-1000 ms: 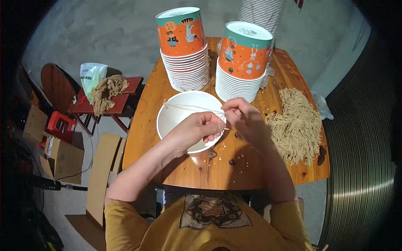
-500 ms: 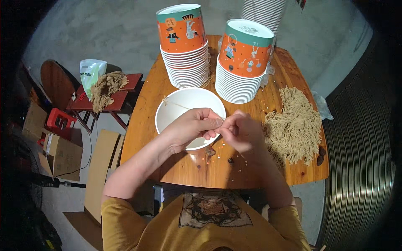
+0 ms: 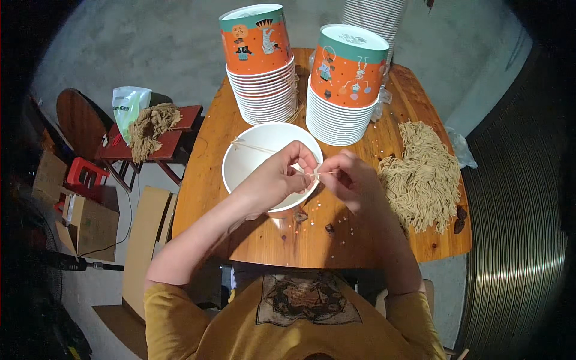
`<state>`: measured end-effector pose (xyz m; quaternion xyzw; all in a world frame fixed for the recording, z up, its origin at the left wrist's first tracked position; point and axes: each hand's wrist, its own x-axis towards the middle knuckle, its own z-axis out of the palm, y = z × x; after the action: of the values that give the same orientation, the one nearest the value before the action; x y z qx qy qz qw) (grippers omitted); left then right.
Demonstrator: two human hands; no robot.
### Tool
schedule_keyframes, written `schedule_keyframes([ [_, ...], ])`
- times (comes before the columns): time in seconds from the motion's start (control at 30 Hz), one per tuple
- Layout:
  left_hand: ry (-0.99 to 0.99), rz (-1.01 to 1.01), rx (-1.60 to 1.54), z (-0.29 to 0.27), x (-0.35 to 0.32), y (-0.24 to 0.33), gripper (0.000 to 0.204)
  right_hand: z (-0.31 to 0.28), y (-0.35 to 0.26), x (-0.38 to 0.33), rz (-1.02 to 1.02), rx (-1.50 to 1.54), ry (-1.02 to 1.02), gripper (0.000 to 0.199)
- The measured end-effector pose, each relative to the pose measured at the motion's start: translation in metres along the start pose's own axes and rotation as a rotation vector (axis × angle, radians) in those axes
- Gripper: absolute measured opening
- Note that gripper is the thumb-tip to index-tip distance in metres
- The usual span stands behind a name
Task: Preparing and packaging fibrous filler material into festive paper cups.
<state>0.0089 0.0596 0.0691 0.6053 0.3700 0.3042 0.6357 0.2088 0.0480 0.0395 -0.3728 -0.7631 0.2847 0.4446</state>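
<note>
Both my hands pinch one thin string over the white bowl's rim.

At frame centre, my left hand [image 3: 281,177] and right hand [image 3: 354,180] pinch the string [image 3: 316,173] between fingertips, above the white bowl [image 3: 252,162] on the wooden table [image 3: 240,234].

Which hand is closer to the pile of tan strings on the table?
The right hand. It is just left of the string pile, with a small gap. The left hand is farther away, over the white bowl.
</note>
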Motion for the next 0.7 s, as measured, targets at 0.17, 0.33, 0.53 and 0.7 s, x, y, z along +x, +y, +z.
schedule_keyframes([
  [0.17, 0.04, 0.18, 0.246, 0.002, -0.001, -0.006, 0.018, 0.002, 0.001, 0.002, -0.142, -0.037, 0.007, 0.016],
  [0.33, 0.169, 0.266, 0.422, 0.009, -0.004, -0.006, 0.019, 0.007, -0.009, 0.003, 0.067, -0.124, 0.015, 0.01],
  [0.53, 0.209, 0.324, 0.57, 0.015, -0.008, -0.001, 0.022, 0.011, -0.012, 0.003, 0.147, -0.087, 0.072, 0.008],
  [0.7, 0.254, 0.402, 0.79, 0.012, -0.009, -0.005, 0.019, 0.015, -0.01, 0.003, 0.115, -0.052, 0.086, 0.007],
])
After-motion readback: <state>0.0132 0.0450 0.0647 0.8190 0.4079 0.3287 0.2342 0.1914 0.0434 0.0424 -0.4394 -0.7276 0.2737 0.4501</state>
